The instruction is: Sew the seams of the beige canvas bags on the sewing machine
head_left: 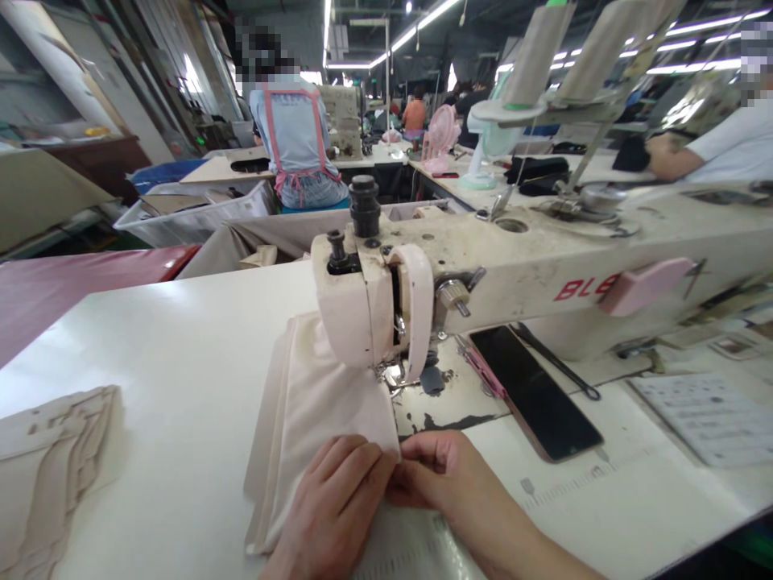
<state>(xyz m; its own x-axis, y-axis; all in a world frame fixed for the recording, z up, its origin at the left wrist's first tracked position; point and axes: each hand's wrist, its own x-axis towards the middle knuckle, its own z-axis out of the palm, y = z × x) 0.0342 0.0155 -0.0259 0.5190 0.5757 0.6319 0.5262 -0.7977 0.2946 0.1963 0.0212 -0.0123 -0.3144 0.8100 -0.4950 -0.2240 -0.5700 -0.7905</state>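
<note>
A folded piece of pale beige cloth (314, 403) lies on the white table (181, 354), running up under the head of a cream sewing machine (483, 266). My left hand (329, 503) rests flat on the near end of the cloth, fingers together and pressing it down. My right hand (444, 479) pinches the cloth's right edge just in front of the needle plate, fingers closed on the fabric. The presser foot (395, 379) sits just above the cloth's far right edge.
A dark phone (535, 395) lies right of the needle. A stack of beige cut pieces (51, 467) sits at the table's left edge. A printed sheet (706, 415) lies far right. Other people work at tables behind, beside bins and a pink fan (444, 133).
</note>
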